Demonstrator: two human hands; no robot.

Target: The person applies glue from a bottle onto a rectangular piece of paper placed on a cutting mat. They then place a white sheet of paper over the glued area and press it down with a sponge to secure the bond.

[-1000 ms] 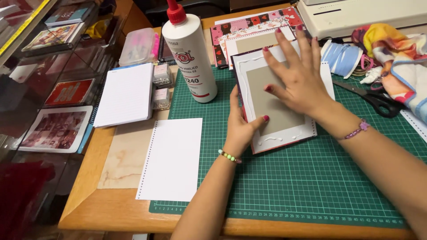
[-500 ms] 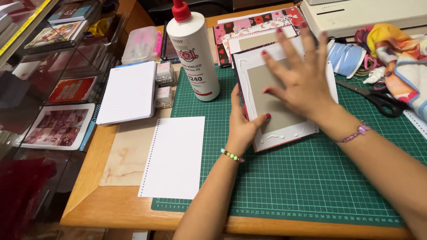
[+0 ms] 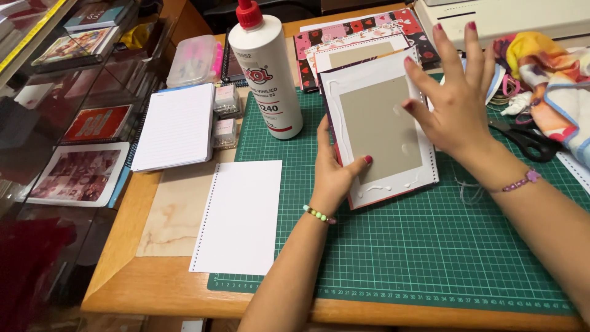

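Note:
A notebook cover (image 3: 381, 126) lies on the green cutting mat (image 3: 430, 258), its grey board centre framed by a white glue-smeared border. My left hand (image 3: 335, 172) grips its lower left edge, thumb on top near the bottom border. My right hand (image 3: 455, 98) hovers just above its right side with fingers spread, holding nothing. A white glue bottle with a red cap (image 3: 265, 71) stands just left of the cover.
A punched white sheet (image 3: 239, 215) and a marbled paper (image 3: 175, 212) lie at the front left. A lined pad (image 3: 177, 126) sits behind them. Patterned paper (image 3: 359, 31), black scissors (image 3: 531, 141) and bunched cloth (image 3: 553, 74) lie behind and right. Shelves stand left.
My right hand has lifted off the cover's grey centre and spread its fingers above the right edge. My left hand keeps holding the lower left edge.

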